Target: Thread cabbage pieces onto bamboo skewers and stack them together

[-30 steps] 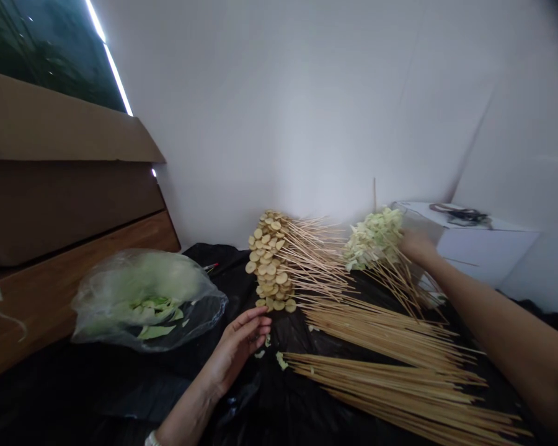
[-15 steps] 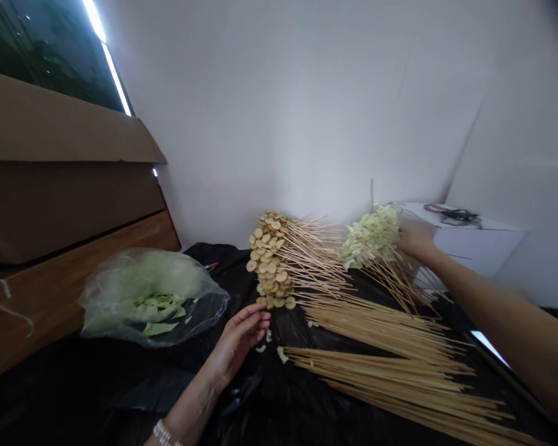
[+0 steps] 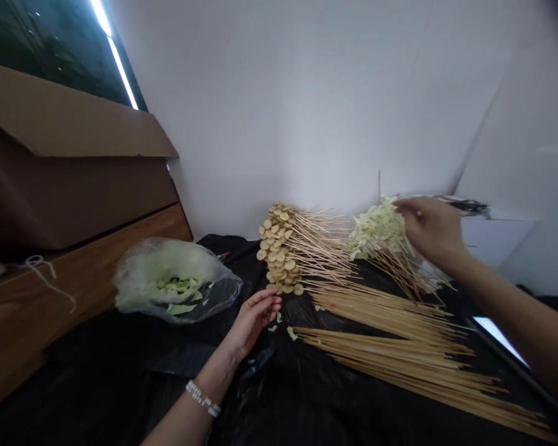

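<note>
My left hand (image 3: 255, 314) rests on the black plastic sheet (image 3: 279, 402), fingers stretched out and holding nothing, just below a stack of skewers with round yellow slices (image 3: 279, 248). My right hand (image 3: 431, 229) hovers in the air at the right of a pile of skewers with pale green cabbage pieces (image 3: 376, 228). Its fingers are curled, and whether they hold anything is blurred. Two bundles of bare bamboo skewers (image 3: 400, 359) lie across the sheet between my arms. A few small cabbage scraps (image 3: 291, 333) lie by my left fingertips.
A clear plastic bag of cabbage leaves (image 3: 177, 282) sits at the left. Cardboard boxes (image 3: 74, 167) stand on a wooden ledge (image 3: 51, 310) beyond it. A white box (image 3: 493, 235) with a dark object on top stands at the right against the white wall.
My right hand has lifted off the cabbage skewer pile and pulled back to the right. My left hand has stayed in place. The view has shifted slightly.
</note>
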`<control>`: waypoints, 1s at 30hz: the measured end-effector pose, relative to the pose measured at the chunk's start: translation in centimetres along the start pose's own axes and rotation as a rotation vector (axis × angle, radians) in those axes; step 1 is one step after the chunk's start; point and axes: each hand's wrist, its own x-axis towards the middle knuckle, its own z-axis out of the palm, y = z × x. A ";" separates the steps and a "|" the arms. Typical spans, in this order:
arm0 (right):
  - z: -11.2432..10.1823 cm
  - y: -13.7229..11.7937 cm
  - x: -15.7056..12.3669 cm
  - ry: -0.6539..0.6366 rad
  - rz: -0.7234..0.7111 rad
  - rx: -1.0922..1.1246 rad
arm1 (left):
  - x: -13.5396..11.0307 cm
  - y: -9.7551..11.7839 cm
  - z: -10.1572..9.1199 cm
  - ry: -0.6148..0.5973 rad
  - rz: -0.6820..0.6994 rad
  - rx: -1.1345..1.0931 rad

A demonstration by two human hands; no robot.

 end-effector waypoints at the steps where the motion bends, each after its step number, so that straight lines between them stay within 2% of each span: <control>1: 0.1 -2.0 -1.3 0.008 -0.072 0.065 | 0.0 -0.1 -0.1 -0.005 0.005 0.009; 2: 0.4 -4.0 -2.8 0.005 -0.148 0.124 | 0.0 -0.1 -0.1 -0.009 0.013 0.023; 3: 0.8 -6.0 -4.5 -0.056 -0.218 0.168 | 0.0 -0.2 -0.1 -0.012 0.023 0.045; 6: 2.4 -11.4 -9.6 -0.390 -0.371 0.265 | 0.0 -0.4 -0.1 -0.015 0.069 0.160; 8: 3.2 -13.8 -12.4 -0.603 -0.412 0.264 | -0.1 -0.5 0.0 -0.032 0.110 0.265; 10: 3.5 -14.8 -14.9 -0.696 -0.385 0.272 | -0.2 -0.8 0.1 -0.078 0.169 0.397; 13: 3.1 -13.9 -18.2 -0.662 -0.358 0.214 | -0.3 -1.4 0.1 -0.165 0.268 0.687; 16: 2.3 -10.8 -21.1 -0.608 -0.349 0.072 | -0.4 -2.0 -0.1 -0.221 0.348 0.999; 19: 1.5 -7.6 -22.6 -0.644 -0.311 -0.003 | -0.5 -2.2 -0.3 -0.261 0.408 1.186; 24: 1.1 -4.6 -21.8 -0.715 -0.251 -0.063 | -0.5 -2.0 -0.4 -0.304 0.420 1.244; 28: 1.2 -4.0 -21.1 -0.672 -0.254 -0.223 | -0.5 -1.8 -0.1 -0.308 0.438 1.237; 30: 1.2 -4.1 -21.0 -0.651 -0.267 -0.234 | -0.8 -1.6 0.1 -0.309 0.454 1.230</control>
